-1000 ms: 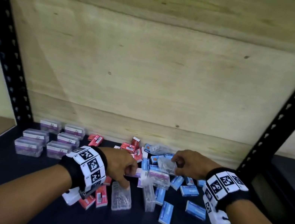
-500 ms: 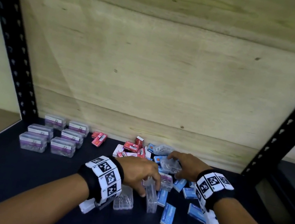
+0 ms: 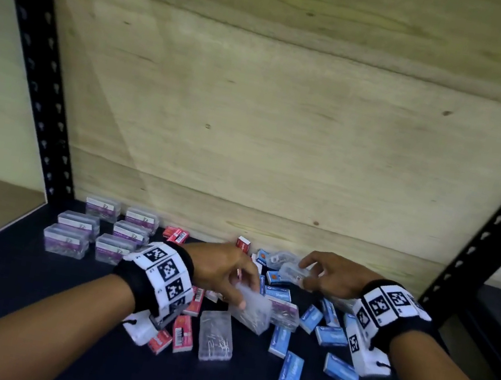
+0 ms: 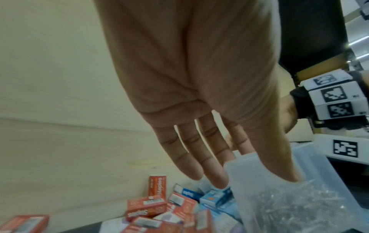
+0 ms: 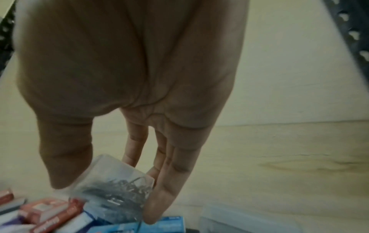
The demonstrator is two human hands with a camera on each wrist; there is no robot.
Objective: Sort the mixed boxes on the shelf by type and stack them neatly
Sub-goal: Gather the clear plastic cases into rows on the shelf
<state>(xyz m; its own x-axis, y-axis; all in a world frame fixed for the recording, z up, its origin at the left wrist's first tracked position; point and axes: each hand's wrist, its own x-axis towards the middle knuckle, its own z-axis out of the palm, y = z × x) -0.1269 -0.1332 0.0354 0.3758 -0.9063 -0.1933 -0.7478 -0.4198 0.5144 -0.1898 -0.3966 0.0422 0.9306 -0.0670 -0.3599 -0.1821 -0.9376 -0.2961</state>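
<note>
Around both hands, scattered boxes

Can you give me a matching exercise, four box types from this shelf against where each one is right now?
Things:
1. purple-labelled boxes
2. clear box in the left hand
3. clear box in the right hand
4. blue boxes

Places:
A. pinched between thumb and fingers near the back wall
B. lined up in neat rows at the shelf's left
C. scattered loose below the right hand
D. gripped at the middle of the mixed pile by the left hand

Pairs: 1-B, 2-D, 3-A, 4-C
</note>
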